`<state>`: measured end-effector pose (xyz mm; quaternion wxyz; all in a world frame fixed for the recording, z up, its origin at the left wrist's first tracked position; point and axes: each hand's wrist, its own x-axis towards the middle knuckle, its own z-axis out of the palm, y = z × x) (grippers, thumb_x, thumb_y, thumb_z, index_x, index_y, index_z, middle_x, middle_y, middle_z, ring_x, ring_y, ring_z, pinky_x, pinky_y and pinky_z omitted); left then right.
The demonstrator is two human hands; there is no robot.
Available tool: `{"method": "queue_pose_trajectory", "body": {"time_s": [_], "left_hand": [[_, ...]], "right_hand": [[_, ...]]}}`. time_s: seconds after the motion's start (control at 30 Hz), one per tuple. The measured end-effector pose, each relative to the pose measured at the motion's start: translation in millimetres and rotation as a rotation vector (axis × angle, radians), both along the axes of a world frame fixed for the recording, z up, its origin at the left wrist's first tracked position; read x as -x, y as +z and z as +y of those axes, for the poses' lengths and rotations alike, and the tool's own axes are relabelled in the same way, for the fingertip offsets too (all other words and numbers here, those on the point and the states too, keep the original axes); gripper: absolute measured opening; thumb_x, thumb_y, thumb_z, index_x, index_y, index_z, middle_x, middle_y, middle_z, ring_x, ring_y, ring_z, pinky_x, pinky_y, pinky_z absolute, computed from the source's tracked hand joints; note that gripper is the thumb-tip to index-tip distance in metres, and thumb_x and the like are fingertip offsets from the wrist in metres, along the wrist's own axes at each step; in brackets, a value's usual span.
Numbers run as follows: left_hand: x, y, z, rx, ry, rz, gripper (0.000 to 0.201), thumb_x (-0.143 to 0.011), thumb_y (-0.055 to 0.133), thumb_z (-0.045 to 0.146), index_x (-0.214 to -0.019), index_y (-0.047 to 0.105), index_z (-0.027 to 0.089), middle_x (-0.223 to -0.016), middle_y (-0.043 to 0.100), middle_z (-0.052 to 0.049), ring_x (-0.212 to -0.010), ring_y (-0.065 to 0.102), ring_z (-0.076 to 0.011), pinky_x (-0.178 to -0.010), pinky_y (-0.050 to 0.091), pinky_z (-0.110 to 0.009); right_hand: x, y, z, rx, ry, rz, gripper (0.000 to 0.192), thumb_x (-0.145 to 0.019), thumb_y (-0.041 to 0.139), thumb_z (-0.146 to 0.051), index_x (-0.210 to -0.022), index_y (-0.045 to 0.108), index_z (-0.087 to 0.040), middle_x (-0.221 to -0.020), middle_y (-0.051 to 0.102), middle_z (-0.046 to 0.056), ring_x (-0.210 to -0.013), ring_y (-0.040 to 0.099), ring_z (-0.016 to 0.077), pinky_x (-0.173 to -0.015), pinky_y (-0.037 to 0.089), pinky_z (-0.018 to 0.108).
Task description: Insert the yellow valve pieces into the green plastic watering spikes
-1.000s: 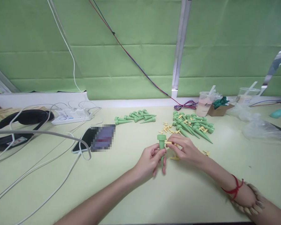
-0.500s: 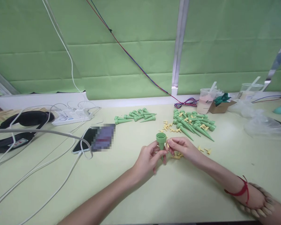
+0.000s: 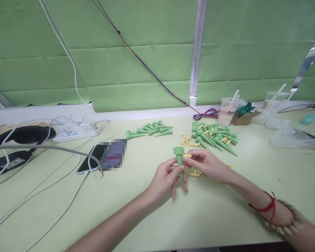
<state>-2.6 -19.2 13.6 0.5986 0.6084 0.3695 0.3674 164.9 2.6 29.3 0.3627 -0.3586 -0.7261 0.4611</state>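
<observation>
Pale green laminate covered the table (image 3: 225, 210) we worked at, backed by a green paper wall (image 3: 147, 70). On the far side lay two heaps of spikes: a larger pile (image 3: 215, 136) on the right, mixed with small yellow clips (image 3: 185, 141), and a smaller pile (image 3: 149, 130) to its left. A phone (image 3: 90, 162) sat near white cables (image 3: 42, 196), and a plastic cup (image 3: 227, 111) stood by the wall; its printing was too blurred for us to read.

Between our hands stood one green spike (image 3: 180, 162), just above the table near the middle. It was a tapered plastic cone with a wider round collar on top, held roughly upright with its point down. Our left hand (image 3: 166, 178) was closed round its shaft, thumb and fingers pinching it. Our right hand (image 3: 208, 164) pinched a yellow clip (image 3: 187, 156) against the collar's side. We saw no writing on the spike.
</observation>
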Motion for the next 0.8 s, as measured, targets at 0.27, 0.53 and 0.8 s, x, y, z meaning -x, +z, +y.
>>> {"method": "queue_pose_trajectory", "body": {"time_s": [0.27, 0.53, 0.8], "left_hand": [[-5.4, 0.4, 1.5, 0.052, 0.004, -0.058, 0.035, -0.08, 0.049, 0.044, -0.098, 0.051, 0.014, -0.065, 0.057, -0.002, -0.052, 0.063, -0.0161, -0.03, 0.041, -0.016], [-3.5, -1.0, 4.6, 0.036, 0.157, -0.068, 0.031, -0.077, 0.052, 0.045, -0.087, 0.047, 0.015, -0.064, 0.058, -0.001, -0.051, 0.062, -0.0154, -0.03, 0.041, -0.017], [-6.8, -0.7, 2.3, 0.046, 0.139, -0.078, 0.034, -0.076, 0.053, 0.047, -0.086, 0.048, 0.015, -0.063, 0.057, -0.001, -0.049, 0.062, -0.0153, -0.03, 0.039, -0.016]], "right_hand": [[-9.0, -0.8, 9.3, -0.046, -0.065, -0.06, 0.042, -0.084, 0.041, -0.05, -0.066, 0.06, -0.016, -0.065, 0.057, 0.002, -0.06, 0.053, 0.0127, -0.054, 0.042, 0.024], [-34.2, -17.1, 33.9, -0.35, -0.43, -0.695, 0.03, -0.075, 0.055, -0.048, -0.088, 0.068, -0.025, -0.096, 0.066, 0.003, -0.069, 0.059, 0.0173, -0.052, 0.037, 0.025], [-38.9, -25.4, 39.0, -0.273, -0.18, -0.666, 0.035, -0.068, 0.064, -0.044, -0.095, 0.067, -0.021, -0.091, 0.066, 0.006, -0.07, 0.06, 0.0174, -0.058, 0.044, 0.026]]}}
